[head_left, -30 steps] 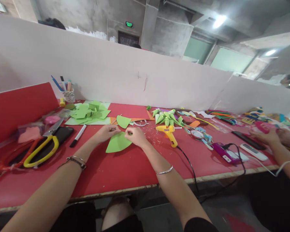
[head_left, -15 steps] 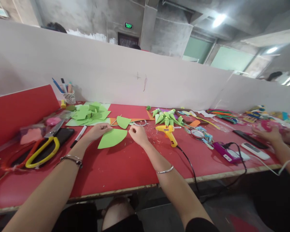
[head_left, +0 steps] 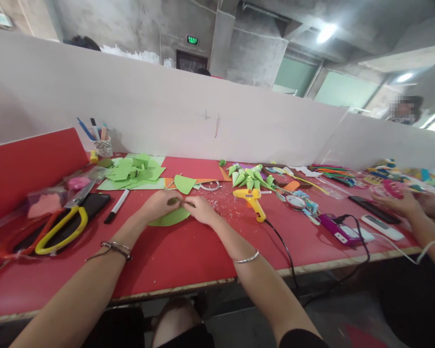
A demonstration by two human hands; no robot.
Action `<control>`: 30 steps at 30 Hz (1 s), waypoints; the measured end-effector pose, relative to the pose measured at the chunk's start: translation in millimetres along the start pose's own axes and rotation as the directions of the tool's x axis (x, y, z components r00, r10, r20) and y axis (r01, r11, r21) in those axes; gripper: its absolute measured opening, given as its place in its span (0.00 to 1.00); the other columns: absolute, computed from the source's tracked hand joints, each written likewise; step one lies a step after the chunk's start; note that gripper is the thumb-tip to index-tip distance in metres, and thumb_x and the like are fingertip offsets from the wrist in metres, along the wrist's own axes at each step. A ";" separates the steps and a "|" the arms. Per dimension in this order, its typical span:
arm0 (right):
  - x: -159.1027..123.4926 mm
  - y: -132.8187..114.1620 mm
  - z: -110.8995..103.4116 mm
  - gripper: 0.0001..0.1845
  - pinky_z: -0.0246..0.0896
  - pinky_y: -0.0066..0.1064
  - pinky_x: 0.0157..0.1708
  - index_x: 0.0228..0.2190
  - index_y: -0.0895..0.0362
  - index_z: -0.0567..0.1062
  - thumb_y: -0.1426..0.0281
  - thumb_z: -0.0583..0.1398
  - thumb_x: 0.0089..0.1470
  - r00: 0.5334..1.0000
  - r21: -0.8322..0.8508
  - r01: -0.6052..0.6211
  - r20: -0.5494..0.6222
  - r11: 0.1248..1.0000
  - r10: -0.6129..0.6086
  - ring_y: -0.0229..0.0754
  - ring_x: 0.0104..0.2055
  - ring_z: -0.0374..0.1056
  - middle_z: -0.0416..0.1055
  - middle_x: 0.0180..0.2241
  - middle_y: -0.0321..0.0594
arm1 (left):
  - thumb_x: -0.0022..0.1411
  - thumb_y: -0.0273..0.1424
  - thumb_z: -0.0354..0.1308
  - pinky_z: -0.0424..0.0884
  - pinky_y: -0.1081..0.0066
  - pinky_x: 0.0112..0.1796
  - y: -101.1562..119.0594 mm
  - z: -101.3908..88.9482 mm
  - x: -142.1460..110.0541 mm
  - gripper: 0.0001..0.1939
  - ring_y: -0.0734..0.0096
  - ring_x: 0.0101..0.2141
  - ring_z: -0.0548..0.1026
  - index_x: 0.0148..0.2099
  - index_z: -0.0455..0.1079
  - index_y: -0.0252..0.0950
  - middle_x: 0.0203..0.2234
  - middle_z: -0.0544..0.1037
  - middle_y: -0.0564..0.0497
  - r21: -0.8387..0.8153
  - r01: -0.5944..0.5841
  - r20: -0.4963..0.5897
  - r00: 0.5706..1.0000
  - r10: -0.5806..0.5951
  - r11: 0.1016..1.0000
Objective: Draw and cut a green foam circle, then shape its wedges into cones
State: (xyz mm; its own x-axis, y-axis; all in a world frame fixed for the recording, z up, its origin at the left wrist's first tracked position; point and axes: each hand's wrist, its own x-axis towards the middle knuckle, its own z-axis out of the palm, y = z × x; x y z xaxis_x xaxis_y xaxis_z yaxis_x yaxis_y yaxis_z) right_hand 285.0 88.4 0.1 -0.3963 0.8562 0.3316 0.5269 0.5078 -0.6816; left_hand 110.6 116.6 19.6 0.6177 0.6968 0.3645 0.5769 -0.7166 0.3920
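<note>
Both hands meet over a green paper fan-shaped piece (head_left: 170,219) just above the red table. My left hand (head_left: 162,205) is closed on the paper's upper edge, which is partly hidden under the fingers. Right beside it, my right hand (head_left: 200,209) pinches the same edge near the corner. Behind the hands lies a smaller green paper piece (head_left: 184,184). To the right a yellow glue gun (head_left: 252,200) rests on its side, near a pile of green paper cones (head_left: 252,177).
Large scissors (head_left: 65,232) lie on a black phone at left, with a marker (head_left: 116,206) alongside. Green paper sheets (head_left: 134,171) are heaped behind. A purple power strip (head_left: 339,229) with cords sits at right, near another person's hand (head_left: 402,203) holding something pink.
My hands have come together over the green paper; the left moved right and the right moved slightly left. The paper's upper edge is now covered by fingers.
</note>
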 end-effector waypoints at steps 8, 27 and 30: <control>0.9 -1.6 -3.1 0.16 0.44 0.24 0.23 0.22 0.59 0.67 0.62 0.50 0.52 0.999 0.108 -0.030 -0.024 0.994 0.033 0.33 0.21 0.52 0.55 0.16 0.31 | 0.49 0.31 0.49 0.57 0.74 0.27 -3.3 -7.1 -2.4 0.09 0.74 0.22 0.65 0.26 0.70 0.36 0.19 0.72 0.54 0.091 0.121 -0.085 0.990 -0.113 0.988; 3.0 3.2 -5.9 0.15 0.48 0.24 0.21 0.20 0.58 0.64 0.61 0.50 0.51 0.987 0.251 -0.150 -0.014 0.956 0.158 0.33 0.19 0.55 0.54 0.17 0.31 | 0.55 0.43 0.48 0.65 0.70 0.34 -23.2 2.6 -1.4 0.20 0.68 0.32 0.68 0.42 0.69 0.34 0.32 0.71 0.47 -0.210 0.095 -0.136 0.983 -0.125 0.973; 2.5 3.0 -4.7 0.14 0.47 0.24 0.22 0.22 0.59 0.66 0.62 0.50 0.51 0.991 0.218 -0.125 -0.023 0.968 0.133 0.33 0.21 0.55 0.56 0.17 0.31 | 0.52 0.41 0.52 0.61 0.65 0.44 -19.2 3.6 -1.6 0.20 0.64 0.42 0.65 0.44 0.69 0.37 0.41 0.69 0.46 -0.048 0.002 -0.183 0.983 -0.010 0.999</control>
State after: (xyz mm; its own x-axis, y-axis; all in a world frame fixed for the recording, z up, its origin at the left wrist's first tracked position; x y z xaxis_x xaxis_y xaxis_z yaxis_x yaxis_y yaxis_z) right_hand 289.2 92.6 2.0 -0.3052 0.9180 0.2531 0.3959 0.3640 -0.8431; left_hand 100.4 129.1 8.4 0.5037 0.6984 0.5085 0.5515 -0.7130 0.4330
